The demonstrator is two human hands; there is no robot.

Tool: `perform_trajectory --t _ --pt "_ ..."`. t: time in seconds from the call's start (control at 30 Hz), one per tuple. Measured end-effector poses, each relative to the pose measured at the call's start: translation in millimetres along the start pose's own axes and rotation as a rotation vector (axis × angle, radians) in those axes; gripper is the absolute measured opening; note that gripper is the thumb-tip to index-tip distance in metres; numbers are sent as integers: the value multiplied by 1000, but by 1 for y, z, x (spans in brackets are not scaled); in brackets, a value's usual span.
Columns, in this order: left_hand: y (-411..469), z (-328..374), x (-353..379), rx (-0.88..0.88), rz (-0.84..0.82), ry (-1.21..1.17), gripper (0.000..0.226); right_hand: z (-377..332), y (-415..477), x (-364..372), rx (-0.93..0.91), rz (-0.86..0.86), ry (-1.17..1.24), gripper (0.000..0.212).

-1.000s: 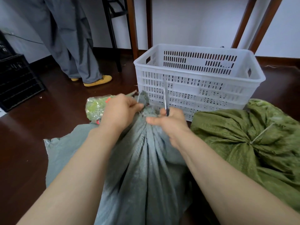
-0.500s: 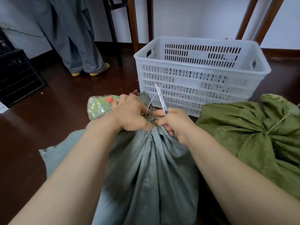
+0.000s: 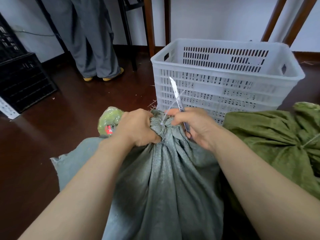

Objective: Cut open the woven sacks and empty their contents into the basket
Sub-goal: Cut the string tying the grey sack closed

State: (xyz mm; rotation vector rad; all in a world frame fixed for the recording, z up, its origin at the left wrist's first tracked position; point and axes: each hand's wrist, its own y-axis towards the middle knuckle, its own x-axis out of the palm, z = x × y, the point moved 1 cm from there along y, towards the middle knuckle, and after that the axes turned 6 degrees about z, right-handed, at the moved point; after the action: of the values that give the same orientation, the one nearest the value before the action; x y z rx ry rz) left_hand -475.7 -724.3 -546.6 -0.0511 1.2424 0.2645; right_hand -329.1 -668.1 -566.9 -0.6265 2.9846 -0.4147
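Note:
A grey woven sack (image 3: 164,184) stands between my forearms, its neck bunched and tied with a white cable tie (image 3: 170,110). My left hand (image 3: 136,129) grips the bunched neck from the left. My right hand (image 3: 194,125) holds a small serrated knife (image 3: 175,92), blade pointing up and away, right beside the tie. The white slotted plastic basket (image 3: 225,87) stands just beyond the sack; what lies inside it is out of sight. A green woven sack (image 3: 277,139), tied shut with string, lies to the right.
A green plastic-wrapped bundle (image 3: 109,120) lies on the dark wooden floor left of the sack neck. A person in grey trousers (image 3: 93,40) stands at the back left. A black crate (image 3: 19,80) sits at far left. Wooden furniture legs (image 3: 150,25) rise behind the basket.
My left hand tightened lower on the sack's neck. The knife rose from behind my right hand, and its blade now stands up beside the cable tie. The view moved closer.

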Motion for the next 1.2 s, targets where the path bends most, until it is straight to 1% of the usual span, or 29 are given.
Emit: perform_trajectory --t 0.03,0.1,0.17,0.23,0.27,0.33,0.37,0.4,0.47,0.5,0.53,0.57,0.63,0.67,0.7,0.77,0.83,0.9,0.97,1.03,1.1,1.13,1.2 --pt "0 0 -1 -7 -1 -14 25 -1 -3 1 1 -21 -21 28" --pt "1 -1 0 -10 -18 -41 26 1 -9 6 -5 -8 -79 26" --pt "1 -1 1 -6 -31 -19 28 5 -10 10 -36 50 -94 13" --pt "-1 0 2 0 -27 6 29 6 -10 12 -37 118 -57 10" --pt "-1 0 3 8 -15 8 29 6 -8 13 -30 156 -46 11" --pt "-1 -1 3 20 15 -8 31 5 -5 16 -24 227 -63 22" --pt "-1 -1 2 21 16 -28 38 5 -2 17 -35 254 -57 24" --pt "0 -1 0 23 -5 -58 53 6 0 17 -40 277 -34 22" --pt "-2 4 -7 18 -78 -159 94 9 5 14 -23 324 33 14" --pt "-2 9 -14 23 -81 -226 109 11 7 13 -10 338 57 11" --pt "-2 15 -21 47 -51 -291 114 13 8 12 -1 348 75 8" --pt "-1 20 -28 92 -7 -337 109 13 9 12 8 355 96 5" --pt "4 26 -35 191 44 -411 80 12 8 13 29 356 177 6" --pt "5 27 -33 203 24 -419 66 10 8 14 40 356 220 7" --pt "5 28 -31 182 -11 -413 57 9 8 15 44 362 246 7" --pt "6 23 -23 133 -49 -398 50 9 9 15 46 373 293 6" --pt "6 19 -20 134 -50 -405 44 7 9 15 36 392 329 7" --pt "5 16 -18 116 -30 -393 34 4 10 17 16 404 338 9" --pt "2 13 -14 56 -7 -430 20 0 9 20 5 385 357 9" --pt "1 13 -10 -4 53 -442 8 1 8 24 0 366 355 10" --pt "1 11 -7 -40 136 -389 15 1 9 28 -4 363 344 12" --pt "2 12 -7 -49 158 -365 15 1 9 28 -14 361 344 13" --pt "3 14 -7 -59 155 -312 12 1 10 29 -33 361 338 15"
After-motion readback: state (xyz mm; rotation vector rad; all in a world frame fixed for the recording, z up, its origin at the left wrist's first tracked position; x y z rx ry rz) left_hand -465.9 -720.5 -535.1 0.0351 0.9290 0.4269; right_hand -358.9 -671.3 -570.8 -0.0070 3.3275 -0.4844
